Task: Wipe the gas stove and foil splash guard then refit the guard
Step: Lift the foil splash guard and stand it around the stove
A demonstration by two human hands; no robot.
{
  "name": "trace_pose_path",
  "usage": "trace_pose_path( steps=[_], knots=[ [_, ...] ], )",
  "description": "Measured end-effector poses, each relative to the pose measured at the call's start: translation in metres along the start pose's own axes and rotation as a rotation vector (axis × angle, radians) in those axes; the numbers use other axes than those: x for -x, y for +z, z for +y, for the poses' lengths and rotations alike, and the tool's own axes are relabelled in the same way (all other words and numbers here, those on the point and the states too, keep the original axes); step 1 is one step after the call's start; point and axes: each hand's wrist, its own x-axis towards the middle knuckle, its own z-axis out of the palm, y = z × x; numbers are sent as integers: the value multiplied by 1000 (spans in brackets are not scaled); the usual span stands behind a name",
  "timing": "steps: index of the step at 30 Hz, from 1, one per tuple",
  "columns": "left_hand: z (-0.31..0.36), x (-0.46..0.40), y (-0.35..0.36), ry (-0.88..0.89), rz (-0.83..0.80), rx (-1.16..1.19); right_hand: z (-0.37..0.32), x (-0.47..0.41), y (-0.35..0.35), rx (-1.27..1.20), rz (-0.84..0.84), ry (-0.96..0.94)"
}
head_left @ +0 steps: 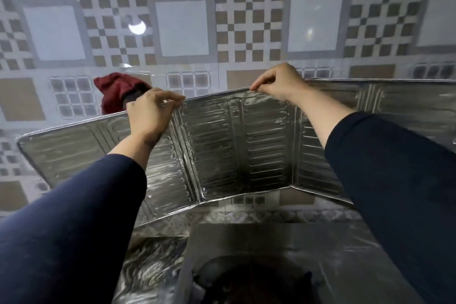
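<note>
The silver foil splash guard [237, 145] is a folded, ribbed panel held up in front of the tiled wall, above the gas stove [246, 266]. My left hand [150, 116] pinches its top edge left of centre and also clutches a dark red cloth [116, 92] that sticks out behind the hand. My right hand [278, 81] pinches the top edge right of centre. The guard's bottom edge hangs above the stove's back. Only the stove's steel top and a dark burner area show at the bottom of the view.
A patterned tiled wall [246, 32] fills the background close behind the guard. A marbled counter surface [150, 269] lies left of the stove. My dark blue sleeves cover both lower corners of the view.
</note>
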Motion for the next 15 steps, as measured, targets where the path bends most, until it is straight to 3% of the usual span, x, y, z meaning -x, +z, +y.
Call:
trace_pose_path(
  steps=[15],
  knots=[
    [-48,45,83,-127,-196,83,79,30,64,71,21,104]
  ],
)
